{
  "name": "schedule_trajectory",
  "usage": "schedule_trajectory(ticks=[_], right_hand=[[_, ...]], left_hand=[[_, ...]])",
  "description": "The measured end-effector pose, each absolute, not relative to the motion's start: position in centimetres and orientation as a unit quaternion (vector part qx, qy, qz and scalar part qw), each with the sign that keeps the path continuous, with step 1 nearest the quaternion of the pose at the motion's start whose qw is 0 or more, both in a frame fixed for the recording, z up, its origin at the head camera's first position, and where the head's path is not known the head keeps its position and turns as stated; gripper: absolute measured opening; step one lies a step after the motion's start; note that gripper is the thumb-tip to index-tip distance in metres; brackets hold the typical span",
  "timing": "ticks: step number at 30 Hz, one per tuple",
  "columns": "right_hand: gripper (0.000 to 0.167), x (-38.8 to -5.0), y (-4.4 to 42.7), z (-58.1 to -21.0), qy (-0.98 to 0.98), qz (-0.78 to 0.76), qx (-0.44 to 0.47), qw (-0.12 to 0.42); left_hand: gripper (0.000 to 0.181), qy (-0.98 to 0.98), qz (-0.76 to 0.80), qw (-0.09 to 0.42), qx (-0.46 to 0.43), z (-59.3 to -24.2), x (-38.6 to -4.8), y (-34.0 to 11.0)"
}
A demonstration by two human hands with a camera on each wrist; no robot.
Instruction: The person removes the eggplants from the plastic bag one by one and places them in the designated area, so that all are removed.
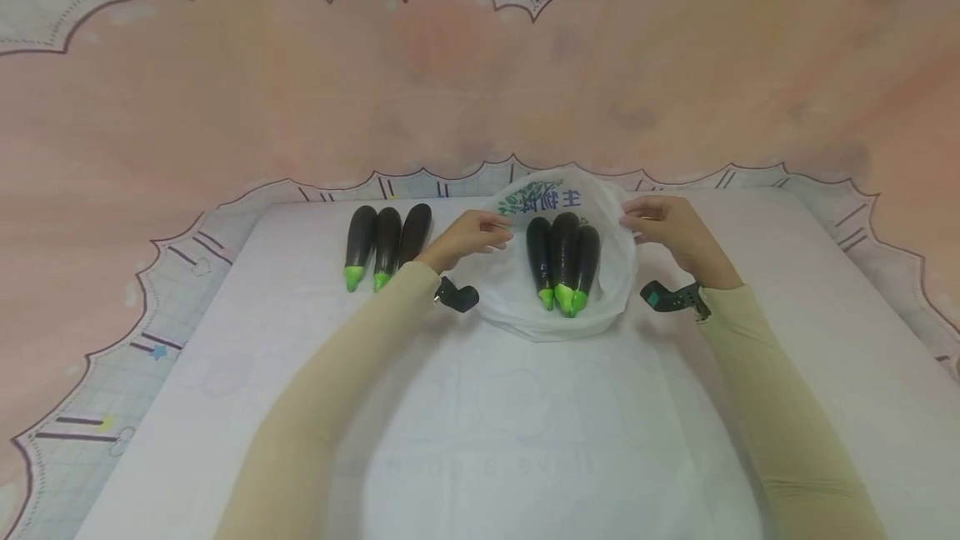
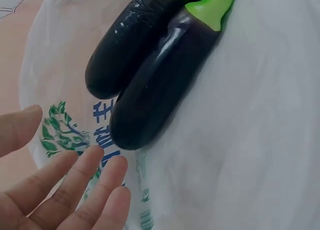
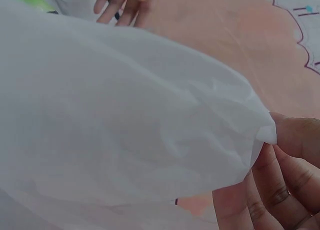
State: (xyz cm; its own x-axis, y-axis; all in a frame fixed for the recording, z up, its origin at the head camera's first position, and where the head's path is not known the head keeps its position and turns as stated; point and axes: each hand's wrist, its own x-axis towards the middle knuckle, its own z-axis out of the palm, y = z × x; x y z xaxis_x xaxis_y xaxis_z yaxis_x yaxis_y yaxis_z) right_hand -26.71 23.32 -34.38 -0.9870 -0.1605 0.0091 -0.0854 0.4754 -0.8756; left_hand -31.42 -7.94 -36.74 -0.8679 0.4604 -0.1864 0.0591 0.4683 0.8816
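A white plastic bag [image 1: 517, 307] with green and blue print lies spread open on the table. Three dark eggplants [image 1: 564, 257] with green stem ends lie together inside it. My right hand [image 1: 663, 227] pinches the bag's right rim between thumb and fingers, and in the right wrist view the film [image 3: 150, 115] stretches away from that pinch. By the left side of the bag, my left hand [image 1: 474, 236] has its fingers apart and holds nothing. The left wrist view shows its spread fingers [image 2: 87, 165] close to the printed part of the bag, beside the eggplants [image 2: 155, 85].
Three more eggplants [image 1: 387, 240] lie side by side left of the bag, the nearest one partly covered by my left hand and sleeve. A white cloth [image 1: 465, 440] covers the table. Behind it hangs a peach-coloured curtain [image 1: 337, 90] with scalloped trim.
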Motion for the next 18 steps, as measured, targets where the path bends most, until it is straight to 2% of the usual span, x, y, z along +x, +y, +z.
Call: schedule_trajectory(ticks=[8, 18], right_hand=[[0.036, -26.5, 23.3, -34.2, 0.864, -0.498, -0.063, 0.032], [0.039, -26.6, 24.0, -34.4, 0.877, -0.474, -0.072, 0.037]], left_hand=[[0.046, 0.836, 0.493, 0.212, 0.116, -37.8, -31.9, -6.4], [0.044, 0.838, 0.497, 0.203, 0.100, -38.4, -31.7, -5.5]])
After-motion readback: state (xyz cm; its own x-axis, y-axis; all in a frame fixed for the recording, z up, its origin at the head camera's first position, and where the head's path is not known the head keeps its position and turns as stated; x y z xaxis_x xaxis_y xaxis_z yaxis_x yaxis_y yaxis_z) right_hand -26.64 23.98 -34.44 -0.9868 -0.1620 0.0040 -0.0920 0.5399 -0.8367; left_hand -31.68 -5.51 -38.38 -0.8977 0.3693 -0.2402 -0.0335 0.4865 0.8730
